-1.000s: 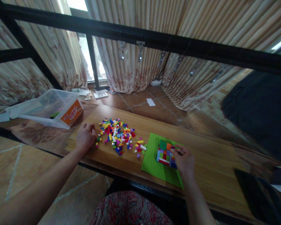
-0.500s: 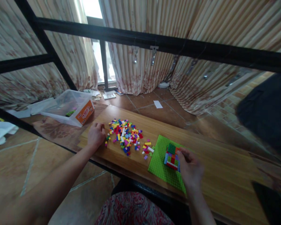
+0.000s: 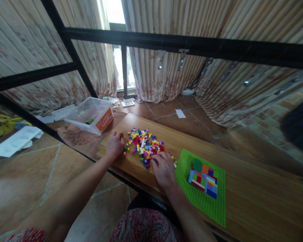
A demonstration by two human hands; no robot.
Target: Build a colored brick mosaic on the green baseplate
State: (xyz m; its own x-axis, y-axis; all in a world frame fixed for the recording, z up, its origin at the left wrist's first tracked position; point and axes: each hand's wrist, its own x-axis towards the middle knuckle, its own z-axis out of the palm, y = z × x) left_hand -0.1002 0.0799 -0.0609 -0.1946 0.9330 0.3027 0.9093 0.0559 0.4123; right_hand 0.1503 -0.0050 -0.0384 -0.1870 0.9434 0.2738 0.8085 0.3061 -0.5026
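Observation:
Beside the left end of a loose pile of small coloured building bricks [image 3: 143, 143], my left hand [image 3: 114, 145] rests on the wooden board with its fingers curled in. Whatever is inside those fingers, if anything, is hidden. My right hand [image 3: 164, 169] reaches over the pile's front right edge, thumb and forefinger apart close to the bricks. To its right lies a green baseplate [image 3: 183, 195]. A flat block of bricks [image 3: 204, 178] in several colours is fixed on it, with a dark green piece at its back left corner.
A clear plastic tub [image 3: 91, 116] with an orange label stands past the board's left end. The wooden board [image 3: 244, 195] runs on to the right. A black metal frame [image 3: 141, 37] crosses in front of the curtains. Papers [image 3: 180, 113] lie on the tiled floor.
My right hand has left the brick block on the baseplate and moved left to the loose pile. My left hand stays beside the pile. The view has turned somewhat leftward.

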